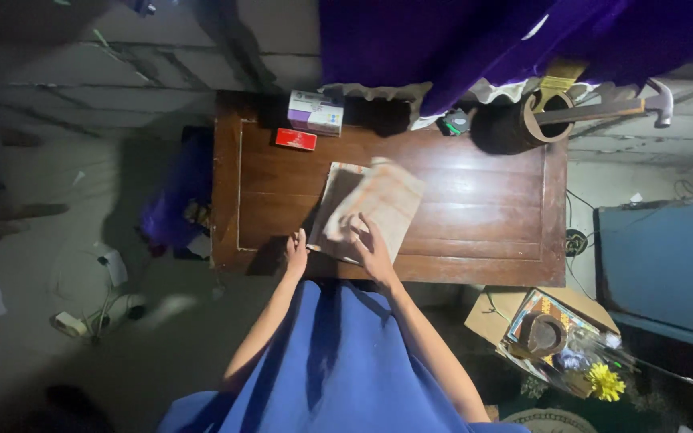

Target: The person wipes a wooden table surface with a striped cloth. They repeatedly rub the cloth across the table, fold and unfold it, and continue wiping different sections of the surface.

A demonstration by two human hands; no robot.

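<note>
Head view, frame centre: right hand (372, 250) rests flat, fingers spread, on a tan cloth (374, 204) covering a board (332, 196); left hand (295, 253), fingers together, touches the table (475, 208) edge.

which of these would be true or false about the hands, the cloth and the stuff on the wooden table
1. The right hand rests on the pale cloth spread on the wooden table. True.
2. The left hand holds the hammer. False: the hammer lies across the dark pot at the table's far corner; the left hand is at the near edge beside the cloth.
3. A small red box lies near the far edge of the table. True.
4. The yellow flower sits on the table. False: it is lower down, off the table, by the cardboard box.
</note>
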